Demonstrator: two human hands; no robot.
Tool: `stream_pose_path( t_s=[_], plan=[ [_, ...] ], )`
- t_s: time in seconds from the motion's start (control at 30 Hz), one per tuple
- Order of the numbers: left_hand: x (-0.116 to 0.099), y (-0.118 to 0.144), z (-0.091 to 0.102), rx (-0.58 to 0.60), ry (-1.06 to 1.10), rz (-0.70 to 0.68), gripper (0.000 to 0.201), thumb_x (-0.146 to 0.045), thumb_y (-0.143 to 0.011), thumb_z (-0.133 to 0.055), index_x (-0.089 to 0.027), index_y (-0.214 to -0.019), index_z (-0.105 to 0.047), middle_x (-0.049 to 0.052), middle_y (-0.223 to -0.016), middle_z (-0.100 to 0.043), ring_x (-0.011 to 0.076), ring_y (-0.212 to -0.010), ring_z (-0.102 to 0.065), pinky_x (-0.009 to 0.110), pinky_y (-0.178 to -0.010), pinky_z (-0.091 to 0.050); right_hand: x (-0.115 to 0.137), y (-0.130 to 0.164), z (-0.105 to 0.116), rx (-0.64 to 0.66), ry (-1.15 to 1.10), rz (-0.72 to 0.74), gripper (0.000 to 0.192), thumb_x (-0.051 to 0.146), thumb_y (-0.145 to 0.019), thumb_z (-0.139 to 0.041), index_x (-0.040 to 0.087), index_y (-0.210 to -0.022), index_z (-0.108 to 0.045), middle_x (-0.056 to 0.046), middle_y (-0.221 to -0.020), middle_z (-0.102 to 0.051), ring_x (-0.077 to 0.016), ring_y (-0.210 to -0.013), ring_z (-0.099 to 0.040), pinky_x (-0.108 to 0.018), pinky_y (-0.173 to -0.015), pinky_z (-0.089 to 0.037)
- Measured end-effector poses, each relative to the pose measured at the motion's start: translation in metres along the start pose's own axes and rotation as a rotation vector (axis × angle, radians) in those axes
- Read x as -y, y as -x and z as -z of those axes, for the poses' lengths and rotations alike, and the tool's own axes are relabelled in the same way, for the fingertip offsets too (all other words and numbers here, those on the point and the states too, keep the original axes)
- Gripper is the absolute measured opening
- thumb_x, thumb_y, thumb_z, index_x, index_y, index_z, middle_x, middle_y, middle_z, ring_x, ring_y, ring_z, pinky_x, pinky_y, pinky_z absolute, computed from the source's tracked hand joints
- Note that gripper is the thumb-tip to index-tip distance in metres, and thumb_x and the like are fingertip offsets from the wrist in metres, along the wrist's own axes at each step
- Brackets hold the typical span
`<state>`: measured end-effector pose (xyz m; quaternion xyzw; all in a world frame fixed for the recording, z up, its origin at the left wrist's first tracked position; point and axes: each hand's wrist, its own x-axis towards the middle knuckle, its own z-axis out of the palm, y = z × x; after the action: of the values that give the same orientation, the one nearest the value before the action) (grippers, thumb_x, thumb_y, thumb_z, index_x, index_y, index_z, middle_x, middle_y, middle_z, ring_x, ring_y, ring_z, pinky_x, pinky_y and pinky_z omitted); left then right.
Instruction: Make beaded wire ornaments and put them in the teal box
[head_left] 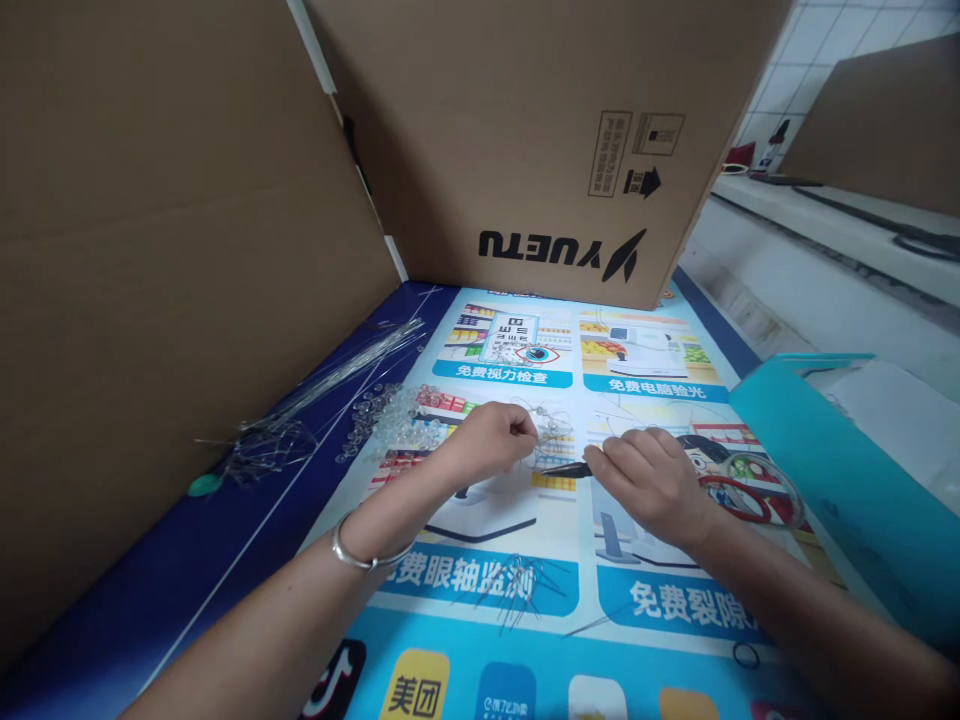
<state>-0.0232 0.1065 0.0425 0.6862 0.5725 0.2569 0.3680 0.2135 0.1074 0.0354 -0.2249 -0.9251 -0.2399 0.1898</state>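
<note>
My left hand (491,440) is closed, pinching a small clear beaded wire piece (546,425) above the printed poster (652,385). My right hand (649,480) grips thin dark pliers (564,467) whose tip points left at that piece. A silver bangle (352,553) sits on my left wrist. To the left of my left hand lies a heap of clear beads (394,420). Loose thin wire pins (517,585) lie on the poster just in front of my hands.
A bundle of long clear wires (330,385) lies at the left by a cardboard wall (165,260). A large cardboard box (540,140) stands behind. A teal folder (847,470) and a clear dish with red rings (754,492) are at the right.
</note>
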Motion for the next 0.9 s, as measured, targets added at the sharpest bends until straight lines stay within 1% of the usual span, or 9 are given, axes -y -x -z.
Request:
stream_pose_path(
  t_s=[0.17,0.33,0.43,0.53,0.67,0.77,0.83,0.9],
  plan=[
    [-0.0006,-0.0007,0.0008,-0.006,-0.009,-0.006,0.013,-0.022,-0.069,-0.049,-0.017,-0.068,-0.061,-0.002,-0.051,-0.056,0.0094,-0.043,-0.051,0.021,-0.044,-0.035,0.0,-0.0003,-0.0001,0.004,0.069,0.026,0.019,0.015,-0.083,-0.048,0.02,-0.099,-0.056,-0.005,-0.086,-0.061,-0.0183,-0.079,-0.049,-0.035,-0.067,-0.033],
    [-0.0008,-0.0002,0.0005,-0.009,-0.019,-0.001,0.013,-0.023,-0.07,-0.05,-0.017,-0.069,-0.062,-0.003,-0.049,-0.054,0.0095,-0.042,-0.05,0.021,-0.043,-0.034,0.0002,-0.0008,-0.0002,0.008,0.07,0.026,0.018,0.016,-0.084,-0.047,0.02,-0.099,-0.057,-0.004,-0.087,-0.061,-0.0181,-0.078,-0.048,-0.035,-0.066,-0.032],
    [-0.003,0.0008,0.0017,0.005,0.013,-0.011,0.013,-0.023,-0.071,-0.05,-0.017,-0.07,-0.061,-0.002,-0.051,-0.056,0.0094,-0.043,-0.051,0.021,-0.045,-0.036,0.0004,-0.0011,0.0,0.008,0.067,0.022,0.017,0.017,-0.084,-0.048,0.02,-0.098,-0.057,-0.004,-0.085,-0.061,-0.0176,-0.076,-0.047,-0.035,-0.065,-0.031],
    [-0.0055,0.0009,0.0029,0.048,0.112,0.025,0.012,-0.025,-0.073,-0.051,-0.017,-0.073,-0.06,0.0,-0.054,-0.06,0.0116,-0.05,-0.057,0.022,-0.048,-0.041,0.0004,-0.0015,-0.0001,0.011,0.051,0.005,0.016,0.017,-0.084,-0.047,0.019,-0.096,-0.057,-0.004,-0.082,-0.061,-0.0166,-0.073,-0.046,-0.034,-0.064,-0.03],
    [-0.0063,-0.0003,0.0033,0.164,0.388,0.094,0.014,-0.03,-0.076,-0.054,-0.016,-0.077,-0.056,0.004,-0.071,-0.065,0.0151,-0.066,-0.063,0.023,-0.053,-0.046,0.0003,-0.0013,-0.0019,0.019,0.051,-0.007,0.016,0.017,-0.085,-0.046,0.019,-0.095,-0.058,-0.004,-0.08,-0.059,-0.0158,-0.072,-0.045,-0.033,-0.062,-0.029],
    [-0.0054,-0.0006,0.0026,0.237,0.57,0.117,0.017,-0.033,-0.078,-0.053,-0.016,-0.077,-0.053,0.006,-0.079,-0.065,0.0147,-0.069,-0.063,0.025,-0.056,-0.048,-0.0003,-0.0003,-0.0043,0.007,0.071,-0.015,0.015,0.018,-0.084,-0.048,0.017,-0.094,-0.058,-0.003,-0.077,-0.058,-0.0154,-0.07,-0.043,-0.033,-0.062,-0.027],
    [-0.0048,-0.0003,0.0015,0.232,0.629,0.109,0.018,-0.034,-0.079,-0.053,-0.017,-0.079,-0.051,0.005,-0.081,-0.065,0.0145,-0.069,-0.063,0.026,-0.058,-0.049,-0.0009,0.0003,-0.0057,0.02,0.076,-0.029,0.015,0.018,-0.084,-0.049,0.017,-0.094,-0.058,-0.003,-0.075,-0.056,-0.0154,-0.069,-0.042,-0.033,-0.061,-0.027],
    [-0.005,0.0003,0.0004,0.199,0.634,0.067,0.017,-0.034,-0.082,-0.051,-0.017,-0.08,-0.05,0.005,-0.082,-0.065,0.0139,-0.068,-0.062,0.027,-0.06,-0.049,-0.0012,0.0004,-0.0065,0.044,0.066,-0.05,0.016,0.018,-0.084,-0.048,0.016,-0.095,-0.059,-0.004,-0.075,-0.056,-0.0158,-0.07,-0.041,-0.033,-0.061,-0.026]
  ],
)
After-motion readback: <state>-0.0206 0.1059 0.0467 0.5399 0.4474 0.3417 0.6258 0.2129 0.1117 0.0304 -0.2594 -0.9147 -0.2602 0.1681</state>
